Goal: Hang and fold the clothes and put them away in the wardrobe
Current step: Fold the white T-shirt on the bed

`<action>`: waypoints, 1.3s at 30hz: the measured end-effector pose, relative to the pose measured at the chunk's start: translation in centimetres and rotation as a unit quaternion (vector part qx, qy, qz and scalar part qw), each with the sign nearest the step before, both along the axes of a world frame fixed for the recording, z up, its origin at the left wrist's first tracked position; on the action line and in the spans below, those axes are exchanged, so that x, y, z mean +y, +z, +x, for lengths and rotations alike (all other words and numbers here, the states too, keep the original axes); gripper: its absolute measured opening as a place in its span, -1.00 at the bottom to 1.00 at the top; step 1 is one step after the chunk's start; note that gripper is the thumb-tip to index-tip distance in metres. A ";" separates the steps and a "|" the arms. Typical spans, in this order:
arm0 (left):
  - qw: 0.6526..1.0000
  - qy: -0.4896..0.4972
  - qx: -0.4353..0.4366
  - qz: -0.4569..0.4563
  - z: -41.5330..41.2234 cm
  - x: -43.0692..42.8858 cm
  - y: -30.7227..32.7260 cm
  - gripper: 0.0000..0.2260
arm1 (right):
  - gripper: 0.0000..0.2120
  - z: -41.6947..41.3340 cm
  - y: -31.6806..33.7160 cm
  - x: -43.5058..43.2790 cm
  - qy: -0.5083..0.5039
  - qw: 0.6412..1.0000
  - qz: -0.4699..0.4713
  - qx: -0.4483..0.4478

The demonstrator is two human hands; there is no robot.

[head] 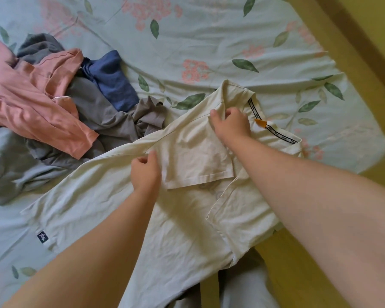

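Note:
A cream T-shirt [182, 218] lies spread on the bed near its right corner, collar to the upper right with an orange tag [261, 123]. One sleeve is folded over the body. My left hand [145, 172] pinches the fabric along the shoulder seam at the sleeve's base. My right hand [230, 125] grips the folded sleeve near the collar. The shirt's hem hangs off the bed's front edge.
A pile of unfolded clothes sits on the left: a pink garment [31, 101], a navy piece [111, 78], grey garments [111, 121] and a pale blue one [7, 165]. The floral bedsheet [209, 36] covers the bed. Yellowish floor [365, 41] runs along the right.

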State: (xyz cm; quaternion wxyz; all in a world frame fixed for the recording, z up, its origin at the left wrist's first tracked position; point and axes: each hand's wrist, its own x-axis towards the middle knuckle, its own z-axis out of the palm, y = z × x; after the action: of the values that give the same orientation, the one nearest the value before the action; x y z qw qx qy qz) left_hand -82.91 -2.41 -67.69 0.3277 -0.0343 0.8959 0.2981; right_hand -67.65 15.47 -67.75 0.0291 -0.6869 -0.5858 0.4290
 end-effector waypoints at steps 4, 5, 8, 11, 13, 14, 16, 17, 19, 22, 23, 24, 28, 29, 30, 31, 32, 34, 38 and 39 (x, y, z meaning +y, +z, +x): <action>0.992 0.107 -0.062 0.040 -1.8 2.0 0.0 -0.69 | -0.78 -2.7 -0.5 3.9 -0.030 0.997 -0.052 0.039; 0.991 0.105 -0.064 0.046 -2.1 2.3 0.0 -0.73 | -0.80 -3.2 -0.5 4.7 -0.043 0.995 -0.066 0.055; 0.991 0.102 -0.069 0.060 -3.1 2.9 -0.4 -0.84 | -0.79 -4.5 -0.4 6.3 -0.055 0.991 -0.077 0.098; 0.972 0.170 -0.121 0.108 -4.1 3.6 -0.7 -0.89 | -0.76 -5.7 -0.4 7.7 -0.058 0.987 -0.061 0.140; 0.958 0.199 -0.151 0.140 -4.5 4.2 -0.8 -0.90 | -0.80 -6.5 -0.4 8.8 -0.079 0.979 -0.053 0.180; 0.953 0.207 -0.160 0.152 -4.7 4.5 -0.8 -0.93 | -0.81 -6.8 -0.5 9.4 -0.096 0.972 -0.061 0.208; 0.949 0.210 -0.167 0.165 -5.0 5.0 -0.9 -0.98 | -0.63 -7.1 -0.6 10.0 -0.124 0.950 -0.103 0.267; 0.949 0.204 -0.172 0.169 -5.1 5.1 -0.9 -0.93 | -0.55 -7.1 -0.7 10.1 -0.121 0.943 -0.119 0.286; 0.949 0.193 -0.179 0.174 -4.9 5.2 -1.0 -0.84 | -0.49 -6.7 -1.1 10.0 -0.096 0.946 -0.124 0.283; 0.950 0.182 -0.191 0.169 -3.9 4.8 -0.8 -0.81 | -0.64 -5.6 -1.8 9.3 -0.116 0.967 -0.077 0.216; 0.947 0.184 -0.203 0.170 -3.5 4.7 -0.7 -0.80 | -0.73 -5.3 -1.8 9.0 -0.121 0.972 -0.061 0.194; 0.944 0.185 -0.216 0.170 -3.1 4.6 -0.7 -0.75 | -0.79 -5.0 -1.9 8.8 -0.115 0.976 -0.051 0.180; 0.941 0.136 -0.277 0.139 -1.9 3.6 -1.0 -0.68 | -0.76 -4.7 -1.3 8.9 -0.043 0.987 -0.072 0.133; 0.940 0.121 -0.292 0.129 -1.7 3.4 -1.0 -0.66 | -0.73 -4.6 -1.0 8.8 -0.021 0.990 -0.087 0.111; 0.939 0.108 -0.302 0.121 -1.5 3.2 -1.0 -0.65 | -0.67 -4.3 -0.8 8.6 0.001 0.991 -0.103 0.088; 0.940 0.093 -0.308 0.114 -1.4 3.1 -1.0 -0.64 | -0.59 -3.9 -0.5 8.2 0.019 0.990 -0.124 0.066; 0.941 0.078 -0.311 0.107 -1.2 3.0 -1.0 -0.64 | -0.54 -3.3 -0.3 7.7 0.029 0.987 -0.146 0.053; 0.950 0.051 -0.296 0.086 -1.0 3.0 -0.9 -0.64 | -0.57 -2.0 0.0 6.8 0.017 0.979 -0.196 0.058; 0.955 0.056 -0.281 0.074 -0.5 3.0 -0.8 -0.69 | -0.71 0.2 0.5 6.0 0.049 0.952 -0.289 0.085; 0.950 0.075 -0.292 0.086 -0.4 2.9 -0.8 -0.72 | -0.71 0.7 0.7 5.8 0.058 0.947 -0.304 0.084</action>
State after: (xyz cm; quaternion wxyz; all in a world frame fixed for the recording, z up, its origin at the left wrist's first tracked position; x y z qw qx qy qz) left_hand -83.32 0.53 -68.47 0.5533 -0.1581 0.7270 0.3747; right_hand -66.96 21.26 -67.05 -0.1570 -0.5895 -0.4623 0.6435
